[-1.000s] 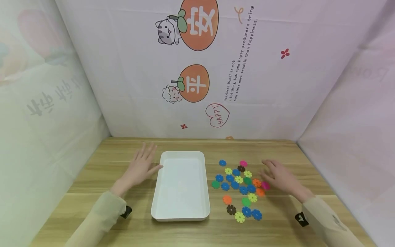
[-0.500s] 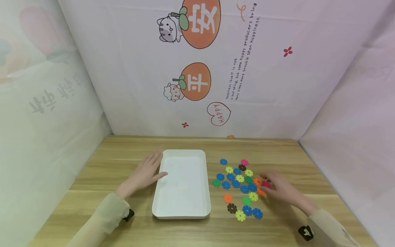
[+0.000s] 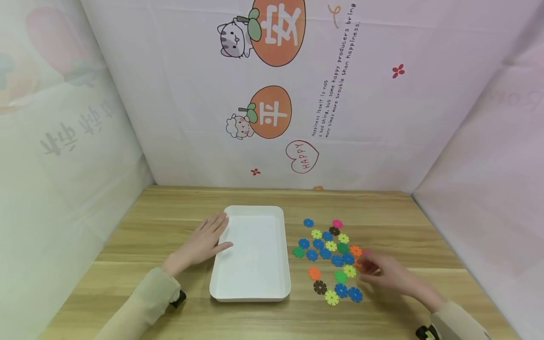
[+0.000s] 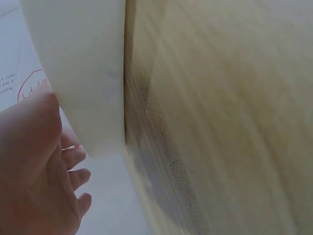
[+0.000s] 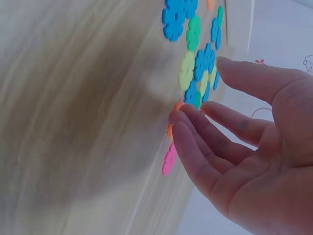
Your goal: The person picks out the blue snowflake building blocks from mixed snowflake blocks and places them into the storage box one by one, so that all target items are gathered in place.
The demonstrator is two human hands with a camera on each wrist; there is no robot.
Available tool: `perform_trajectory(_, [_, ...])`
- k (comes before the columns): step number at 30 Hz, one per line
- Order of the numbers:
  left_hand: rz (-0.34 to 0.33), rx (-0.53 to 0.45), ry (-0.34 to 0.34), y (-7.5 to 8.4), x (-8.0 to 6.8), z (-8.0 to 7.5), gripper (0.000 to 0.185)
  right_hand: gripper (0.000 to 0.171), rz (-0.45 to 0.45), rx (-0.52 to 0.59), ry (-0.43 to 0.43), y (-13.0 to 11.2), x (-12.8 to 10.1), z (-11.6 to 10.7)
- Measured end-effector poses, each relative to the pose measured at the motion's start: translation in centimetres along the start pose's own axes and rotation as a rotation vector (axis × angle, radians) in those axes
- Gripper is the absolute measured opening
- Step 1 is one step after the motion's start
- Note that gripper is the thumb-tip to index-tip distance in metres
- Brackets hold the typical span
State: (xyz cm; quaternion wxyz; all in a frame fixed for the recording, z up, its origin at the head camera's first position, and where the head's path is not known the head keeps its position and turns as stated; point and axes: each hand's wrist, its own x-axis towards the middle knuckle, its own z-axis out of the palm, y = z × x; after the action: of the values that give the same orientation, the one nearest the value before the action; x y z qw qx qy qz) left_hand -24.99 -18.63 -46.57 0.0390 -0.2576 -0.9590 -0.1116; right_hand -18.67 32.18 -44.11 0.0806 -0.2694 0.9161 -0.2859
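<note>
on the wooden bench (image 3: 170,222), the left hand (image 3: 199,243) lies flat with straight fingers against the white tray (image 3: 250,288). right of it, the right hand (image 3: 384,274), fingers relaxed, touches an orange flower piece (image 3: 359,264) at the edge of the colourful scatter.

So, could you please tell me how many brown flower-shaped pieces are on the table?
2. One brown piece lies at the cluster's far end, by a pink piece; the second brown piece sits at its near end. The right hand could hide more.
</note>
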Motion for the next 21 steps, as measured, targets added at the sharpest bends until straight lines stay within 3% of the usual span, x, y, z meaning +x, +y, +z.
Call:
perform_trajectory(13, [-0.012,0.010,-0.007,-0.1,0.0,0.2,0.080,0.029,0.025,0.118,-0.111,-0.8,-0.8,0.5])
perform_trajectory(21, [-0.010,0.019,-0.010,-0.1,0.0,0.2,0.080,0.030,0.031,0.134,-0.137,-1.1,-0.8,1.2])
